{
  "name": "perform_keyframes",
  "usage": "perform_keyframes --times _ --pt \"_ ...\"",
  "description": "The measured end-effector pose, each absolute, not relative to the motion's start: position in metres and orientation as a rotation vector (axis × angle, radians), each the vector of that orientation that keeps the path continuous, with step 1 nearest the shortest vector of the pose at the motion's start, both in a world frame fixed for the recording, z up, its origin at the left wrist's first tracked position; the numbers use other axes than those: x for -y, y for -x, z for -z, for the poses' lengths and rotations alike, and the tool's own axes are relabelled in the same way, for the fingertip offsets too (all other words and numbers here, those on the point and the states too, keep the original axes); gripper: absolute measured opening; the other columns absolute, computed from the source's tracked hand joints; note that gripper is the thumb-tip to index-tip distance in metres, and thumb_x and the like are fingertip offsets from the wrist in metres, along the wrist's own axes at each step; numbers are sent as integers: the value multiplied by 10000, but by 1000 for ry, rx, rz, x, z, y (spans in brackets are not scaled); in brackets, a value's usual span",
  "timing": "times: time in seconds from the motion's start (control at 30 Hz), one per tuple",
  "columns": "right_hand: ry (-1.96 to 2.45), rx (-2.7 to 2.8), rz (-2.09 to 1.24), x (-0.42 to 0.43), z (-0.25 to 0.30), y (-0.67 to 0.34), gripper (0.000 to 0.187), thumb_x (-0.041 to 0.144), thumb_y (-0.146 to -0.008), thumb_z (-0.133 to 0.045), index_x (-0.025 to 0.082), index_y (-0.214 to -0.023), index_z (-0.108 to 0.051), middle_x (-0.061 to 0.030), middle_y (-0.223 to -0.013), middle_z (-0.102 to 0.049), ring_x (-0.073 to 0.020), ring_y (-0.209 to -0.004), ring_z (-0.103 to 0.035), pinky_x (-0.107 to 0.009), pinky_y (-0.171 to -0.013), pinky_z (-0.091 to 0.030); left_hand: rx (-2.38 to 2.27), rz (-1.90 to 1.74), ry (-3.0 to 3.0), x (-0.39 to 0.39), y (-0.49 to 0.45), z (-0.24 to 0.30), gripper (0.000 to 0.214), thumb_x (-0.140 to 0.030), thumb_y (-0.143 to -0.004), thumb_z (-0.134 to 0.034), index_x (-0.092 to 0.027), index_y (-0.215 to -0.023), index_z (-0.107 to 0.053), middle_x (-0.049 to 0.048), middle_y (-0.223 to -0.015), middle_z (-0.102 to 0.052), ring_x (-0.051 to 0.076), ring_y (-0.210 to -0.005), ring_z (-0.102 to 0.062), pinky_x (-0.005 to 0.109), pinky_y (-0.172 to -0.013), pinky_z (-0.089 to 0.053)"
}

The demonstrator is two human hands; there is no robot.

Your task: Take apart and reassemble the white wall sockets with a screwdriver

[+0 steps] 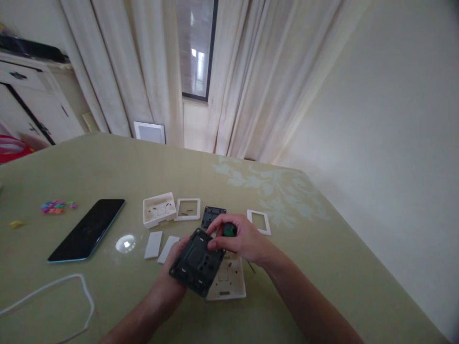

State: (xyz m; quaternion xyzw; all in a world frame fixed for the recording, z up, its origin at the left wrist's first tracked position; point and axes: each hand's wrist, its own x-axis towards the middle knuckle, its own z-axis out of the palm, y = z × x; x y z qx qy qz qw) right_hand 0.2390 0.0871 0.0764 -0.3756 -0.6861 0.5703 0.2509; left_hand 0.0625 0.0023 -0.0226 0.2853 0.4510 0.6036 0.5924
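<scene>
I see the large dark plate (197,263) held tilted above the near part of the tabletop (125,167), partly hiding an open white box (234,294). The left hand (174,260) grips it at its left side. The right hand (245,239) curls around a green handle (230,230), thumb and index finger at the plate's upper right; a thin dark shaft (251,267) shows below that hand. Any markings on the plate are too small for me to read from here.

Beyond lies a smaller dark plate (213,215), between a left white frame (187,218) and a right white frame (257,212). Farther left I make out two white strips (153,244), another white box (152,221), a black-screened device (88,231) and a white cable (88,294).
</scene>
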Motion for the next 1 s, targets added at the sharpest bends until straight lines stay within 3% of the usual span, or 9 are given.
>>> perform_keyframes --times 0.13,0.27,0.5,0.6,0.8,0.97,1.0 --pt "989 1804 -1523 -86 -79 -238 355 416 -696 -955 185 -827 -719 51 -723 -617 -98 -670 -541 -224 -622 -413 -1006 -1416 -618 0 -65 10 454 -497 -662 -937 -188 -963 -797 37 -891 -781 200 -762 -682 274 -674 -554" --pt "1033 1739 -1641 -84 -81 -241 432 431 -674 -963 201 -953 -726 72 -711 -612 -80 -564 -495 -217 -514 -358 -960 -1317 -783 -4 -64 -8 384 -539 -732 -870 -191 -881 -809 34 -819 -771 197 -722 -659 269 -641 -541" --pt "988 1783 -1658 -87 -87 -245 385 441 -680 -949 175 -903 -783 52 -682 -604 -80 -578 -486 -216 -528 -357 -1189 -1249 -1466 -17 -47 -10 115 -295 -768 -734 -189 -730 -758 13 -730 -761 207 -661 -653 262 -590 -521" --pt "1002 1762 -1546 -92 -94 -252 376 455 -745 -897 185 -990 -806 37 -708 -632 -92 -578 -494 -233 -538 -374 -1328 -1236 -1696 -23 -40 -5 161 -223 -800 -616 -195 -675 -714 8 -684 -749 193 -619 -655 251 -571 -500" --pt "1145 2103 -792 -93 -125 -287 201 305 -909 -763 204 -1077 -809 -13 -867 -765 -155 -798 -655 -284 -754 -459 -1742 -1158 -2018 -48 -13 -17 297 -411 -955 -589 -232 -999 -822 59 -983 -840 242 -833 -774 316 -792 -577" --pt "1172 2515 -557 -78 -136 -295 145 228 -960 -721 198 -1089 -782 -29 -977 -786 -161 -875 -677 -286 -803 -432 -2090 -271 -2341 -103 2 -30 408 -339 -1037 -442 -243 -1129 -828 113 -1132 -816 332 -1013 -756 396 -848 -557" --pt "1166 2576 -540 -75 -135 -293 151 230 -960 -718 196 -1095 -776 -37 -992 -787 -170 -896 -680 -289 -806 -428 -2094 -227 -2356 -112 3 -30 413 -317 -1037 -435 -232 -1154 -821 129 -1153 -807 339 -1039 -750 400 -857 -554"
